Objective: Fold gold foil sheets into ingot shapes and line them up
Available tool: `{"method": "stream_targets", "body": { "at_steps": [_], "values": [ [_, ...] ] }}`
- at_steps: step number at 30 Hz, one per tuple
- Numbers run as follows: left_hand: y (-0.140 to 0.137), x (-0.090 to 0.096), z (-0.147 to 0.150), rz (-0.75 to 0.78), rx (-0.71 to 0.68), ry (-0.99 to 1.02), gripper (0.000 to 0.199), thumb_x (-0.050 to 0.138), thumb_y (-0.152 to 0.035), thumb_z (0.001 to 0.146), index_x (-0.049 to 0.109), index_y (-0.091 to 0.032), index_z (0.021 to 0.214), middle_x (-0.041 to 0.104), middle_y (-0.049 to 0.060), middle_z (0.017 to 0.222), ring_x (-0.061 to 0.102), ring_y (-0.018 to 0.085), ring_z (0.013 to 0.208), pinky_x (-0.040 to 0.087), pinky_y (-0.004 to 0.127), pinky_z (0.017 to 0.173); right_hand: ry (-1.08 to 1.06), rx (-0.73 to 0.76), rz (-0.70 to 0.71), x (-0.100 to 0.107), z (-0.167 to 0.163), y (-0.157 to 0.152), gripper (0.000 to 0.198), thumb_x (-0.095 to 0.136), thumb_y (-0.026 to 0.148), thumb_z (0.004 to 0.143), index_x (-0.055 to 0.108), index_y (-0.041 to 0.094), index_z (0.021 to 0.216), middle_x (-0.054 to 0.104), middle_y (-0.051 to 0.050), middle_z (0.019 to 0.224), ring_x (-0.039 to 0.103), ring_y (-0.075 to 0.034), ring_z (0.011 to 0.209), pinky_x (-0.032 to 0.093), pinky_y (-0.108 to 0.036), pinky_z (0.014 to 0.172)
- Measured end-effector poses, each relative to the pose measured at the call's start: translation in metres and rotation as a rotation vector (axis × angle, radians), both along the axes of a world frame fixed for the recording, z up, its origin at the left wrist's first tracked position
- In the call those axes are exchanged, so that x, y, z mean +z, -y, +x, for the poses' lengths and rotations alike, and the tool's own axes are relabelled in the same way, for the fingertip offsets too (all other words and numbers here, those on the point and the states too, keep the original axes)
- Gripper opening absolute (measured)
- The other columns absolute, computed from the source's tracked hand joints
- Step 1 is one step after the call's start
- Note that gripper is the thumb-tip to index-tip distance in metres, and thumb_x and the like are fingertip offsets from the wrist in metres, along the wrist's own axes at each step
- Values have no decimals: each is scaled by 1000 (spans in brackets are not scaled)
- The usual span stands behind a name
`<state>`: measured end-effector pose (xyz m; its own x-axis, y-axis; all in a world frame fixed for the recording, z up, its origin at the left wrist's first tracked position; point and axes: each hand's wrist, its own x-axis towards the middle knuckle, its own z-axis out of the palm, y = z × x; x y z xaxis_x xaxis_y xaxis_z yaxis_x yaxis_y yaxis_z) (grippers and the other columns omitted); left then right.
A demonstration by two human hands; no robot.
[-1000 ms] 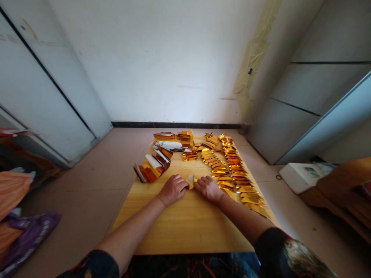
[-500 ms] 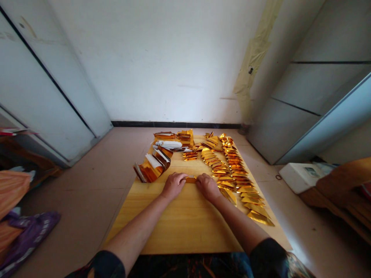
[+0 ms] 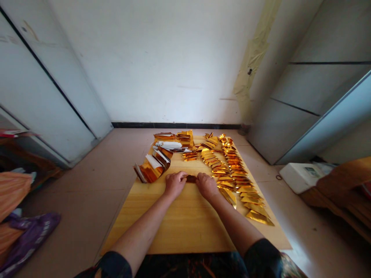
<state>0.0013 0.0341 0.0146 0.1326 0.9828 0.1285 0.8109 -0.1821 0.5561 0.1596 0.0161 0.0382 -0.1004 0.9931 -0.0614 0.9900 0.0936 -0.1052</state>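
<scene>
Between my two hands a small piece of gold foil paper point(image 3: 191, 178) is pinched by its ends, low over the wooden table point(image 3: 162, 227). My left hand point(image 3: 175, 183) has its fingers closed on the left end, and my right hand point(image 3: 206, 185) grips the right end. The fingers partly cover the paper. To the right, folded gold paper pieces point(image 3: 240, 173) lie overlapping in long rows, close beside my right hand. A short row of folded pieces point(image 3: 190, 156) lies just beyond my hands.
Stacks of gold and white paper sheets point(image 3: 153, 166) lie curled at the table's left and far side. Behind stands a white wall point(image 3: 174, 77). A white box point(image 3: 300, 177) is at the right, and a purple bag point(image 3: 31, 239) lies on the floor at the left.
The paper between my hands looks darker and tilted differently. Both hands have shifted only slightly and keep their hold on it.
</scene>
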Motion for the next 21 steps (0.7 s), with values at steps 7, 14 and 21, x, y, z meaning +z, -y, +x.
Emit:
{"method": "stream_targets", "body": {
  "at_steps": [7,14,21],
  "values": [
    [3,-2,8,37,37,-69,20,51,-20,84,65,-26,97,72,1,99,63,18,95,36,36,85,44,6,3,-3,0,-3,26,33,27,98,57,16,97,66,-11,96,64,-19,91,42,-28,73],
    [7,-7,11,83,61,-44,22,50,-18,84,63,-26,99,71,1,102,61,19,97,32,37,87,29,-10,13,-11,0,-4,23,36,28,97,56,17,98,65,-10,98,63,-19,92,41,-28,74],
    [8,-11,9,119,44,-17,28,50,-15,82,62,-28,104,69,1,104,59,18,101,31,37,89,28,-26,42,-12,-1,-2,20,37,26,97,55,17,98,65,-9,97,62,-19,93,39,-28,74]
  ]
}}
